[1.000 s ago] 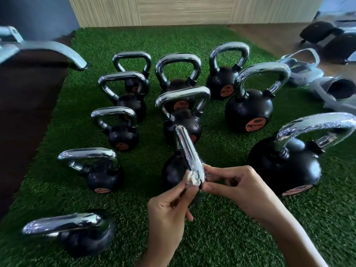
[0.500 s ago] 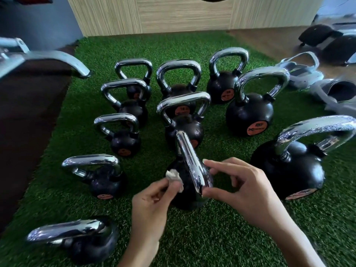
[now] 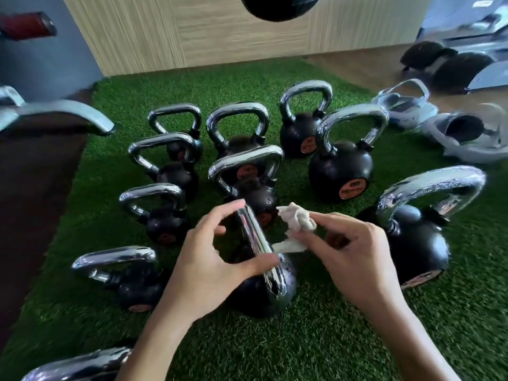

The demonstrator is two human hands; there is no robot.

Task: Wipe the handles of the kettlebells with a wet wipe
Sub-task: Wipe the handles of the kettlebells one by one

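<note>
Left hand (image 3: 209, 259) curls thumb and forefinger round the shiny chrome handle (image 3: 254, 236) of the nearest round black kettlebell (image 3: 244, 296), front and centre on the green artificial turf (image 3: 316, 347). Right hand (image 3: 354, 257) pinches the crumpled white wet wipe (image 3: 298, 220), its tail touching the handle's right side.

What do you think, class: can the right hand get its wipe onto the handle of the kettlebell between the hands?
Probably yes. The right hand pinches the wet wipe beside the handle, nothing between them. The left hand grips the handle by finger and thumb, leaving its middle stretch bare.
</note>
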